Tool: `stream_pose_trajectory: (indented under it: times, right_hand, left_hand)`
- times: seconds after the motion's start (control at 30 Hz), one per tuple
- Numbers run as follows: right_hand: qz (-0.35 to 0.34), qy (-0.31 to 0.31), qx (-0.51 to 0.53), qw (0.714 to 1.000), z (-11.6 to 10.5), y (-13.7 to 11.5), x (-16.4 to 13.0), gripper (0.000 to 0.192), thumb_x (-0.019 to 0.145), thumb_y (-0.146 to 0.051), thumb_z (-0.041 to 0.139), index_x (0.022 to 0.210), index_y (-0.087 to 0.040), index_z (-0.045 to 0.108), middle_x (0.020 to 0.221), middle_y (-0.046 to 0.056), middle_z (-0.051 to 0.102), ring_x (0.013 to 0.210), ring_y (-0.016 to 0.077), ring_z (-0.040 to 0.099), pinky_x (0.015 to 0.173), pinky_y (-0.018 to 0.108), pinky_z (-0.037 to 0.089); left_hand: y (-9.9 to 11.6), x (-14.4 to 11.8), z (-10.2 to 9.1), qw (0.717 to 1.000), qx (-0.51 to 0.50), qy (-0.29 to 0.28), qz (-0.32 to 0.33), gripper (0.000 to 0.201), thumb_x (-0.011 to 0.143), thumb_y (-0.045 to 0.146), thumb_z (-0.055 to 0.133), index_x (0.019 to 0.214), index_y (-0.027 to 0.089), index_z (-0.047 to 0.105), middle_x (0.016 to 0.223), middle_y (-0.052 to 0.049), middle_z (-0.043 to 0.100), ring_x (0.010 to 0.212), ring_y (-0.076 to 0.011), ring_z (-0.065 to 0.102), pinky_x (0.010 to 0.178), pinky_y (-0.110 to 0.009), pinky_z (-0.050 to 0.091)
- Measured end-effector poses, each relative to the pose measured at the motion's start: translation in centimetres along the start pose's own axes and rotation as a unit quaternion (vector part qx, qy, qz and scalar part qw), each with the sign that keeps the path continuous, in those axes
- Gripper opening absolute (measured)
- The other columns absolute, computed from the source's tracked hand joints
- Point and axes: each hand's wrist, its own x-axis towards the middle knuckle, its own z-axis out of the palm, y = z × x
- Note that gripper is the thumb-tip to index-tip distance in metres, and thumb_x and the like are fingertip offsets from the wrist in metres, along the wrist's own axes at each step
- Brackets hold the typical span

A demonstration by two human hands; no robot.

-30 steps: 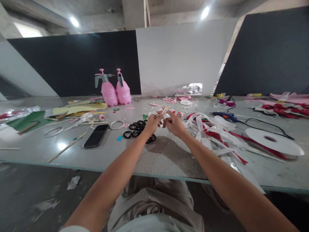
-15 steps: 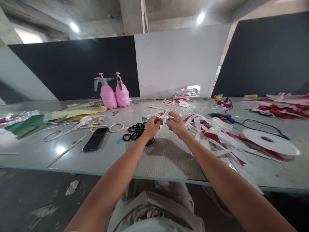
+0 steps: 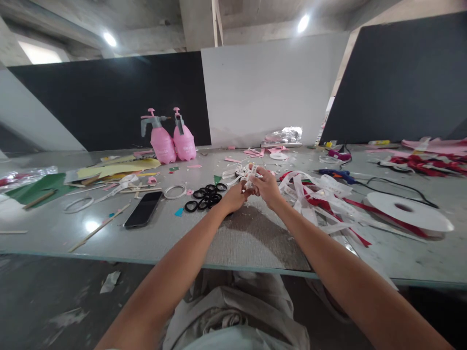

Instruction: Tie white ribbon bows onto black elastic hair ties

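Between both hands is a white printed ribbon [image 3: 251, 176], gathered into loops like a bow. My left hand [image 3: 237, 195] grips it from below and the left, with its fingertips partly hidden. From the right, my right hand [image 3: 267, 186] pinches the same ribbon. Several black hair ties [image 3: 204, 197] lie in a pile just left of my left hand. To the right of my right hand spreads a tangle of white ribbon strips [image 3: 326, 187], mixed with red ribbon [image 3: 323, 210].
A phone [image 3: 144, 210], a ring-shaped roll [image 3: 175, 191] and thin sticks lie left. Two pink spray bottles [image 3: 163, 146] stand behind. A white spool [image 3: 408, 212] and a blue glue gun [image 3: 335, 176] with its cord lie right. The table's front edge [image 3: 255, 270] runs near my lap.
My hands have drawn closer together around the ribbon. The left hand has shifted slightly right and down, turning its fingers beneath the loops. More of the black hair ties shows.
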Motion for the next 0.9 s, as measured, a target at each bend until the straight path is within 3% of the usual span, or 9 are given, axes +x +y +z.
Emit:
stream_pose_trajectory:
  times: [0.1,0.23,0.4,0.53,0.73,0.9]
  right_hand:
    - [0.004,-0.003,0.078,0.997,-0.1,-0.3,-0.1,0.059,0.072,-0.034,0.064,0.127,-0.014,0.055,0.039,-0.012,0.038,0.035,0.0066,0.029,0.037,0.02,0.027]
    - [0.015,-0.008,0.124,0.992,-0.2,-0.6,-0.2,0.055,0.071,-0.031,0.064,0.123,-0.015,0.056,0.04,-0.012,0.038,0.036,0.0062,0.028,0.038,0.019,0.026]
    - [0.014,0.001,0.117,0.993,-0.2,-0.6,0.1,0.045,0.069,-0.03,0.063,0.112,-0.016,0.061,0.044,-0.011,0.042,0.037,0.0057,0.031,0.038,0.019,0.026]
    - [0.005,0.019,0.086,0.996,-0.4,-0.8,0.3,0.036,0.066,-0.028,0.064,0.1,-0.015,0.062,0.047,-0.009,0.045,0.04,0.0056,0.034,0.038,0.019,0.026]
    - [0.005,-0.078,0.093,0.993,-0.6,-2.2,-0.2,0.06,0.066,-0.021,0.059,0.125,-0.016,0.054,0.046,-0.012,0.039,0.04,0.0061,0.029,0.041,0.02,0.027]
    - [0.021,-0.103,0.162,0.981,-0.5,-3.3,-0.9,0.066,0.068,-0.021,0.059,0.134,-0.02,0.048,0.05,-0.012,0.034,0.043,0.0069,0.026,0.044,0.02,0.024]
  left_hand:
    - [0.2,0.0,0.1,1.0,0.006,-0.009,0.009,0.029,0.092,0.039,0.044,0.105,0.017,0.057,0.08,-0.004,0.066,0.063,-0.0133,0.058,0.065,-0.026,0.043]
    - [0.6,0.0,-0.2,0.997,-0.035,0.055,0.034,0.036,0.095,0.042,0.038,0.108,0.016,0.06,0.082,-0.005,0.068,0.062,-0.012,0.055,0.063,-0.025,0.042]
    - [1.3,0.2,-0.9,0.982,-0.154,0.108,0.028,0.053,0.087,0.039,0.055,0.134,0.015,0.048,0.073,-0.002,0.068,0.062,-0.012,0.058,0.061,-0.022,0.044]
    - [1.9,0.0,-1.5,0.975,-0.185,0.124,0.018,0.064,0.082,0.034,0.061,0.14,0.014,0.045,0.061,0.001,0.065,0.057,-0.0116,0.056,0.06,-0.022,0.043]
    - [2.3,0.0,-2.0,0.946,-0.282,0.153,0.031,0.06,0.077,0.03,0.064,0.133,0.011,0.055,0.06,0.001,0.065,0.056,-0.0113,0.056,0.062,-0.023,0.041]
    - [2.8,0.1,-1.9,0.91,-0.384,0.156,0.024,0.057,0.076,0.028,0.063,0.131,0.012,0.058,0.057,0.003,0.061,0.057,-0.0109,0.053,0.067,-0.024,0.041]
